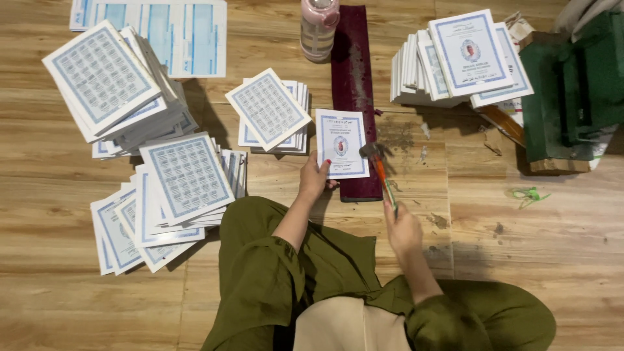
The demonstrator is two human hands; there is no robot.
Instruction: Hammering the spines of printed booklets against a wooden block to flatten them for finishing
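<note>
The booklet (341, 143) under my left hand (314, 179) is white with a blue border and a small blue-and-red emblem. The hammer (380, 170) in my right hand (403, 229) has an orange neck and a green handle. The board (355, 78) beneath is dark maroon. My sleeves (260, 260) are olive green. The stacked booklets (188, 175) show blue-grey grids; the floor (520, 260) is light wood-grain.
</note>
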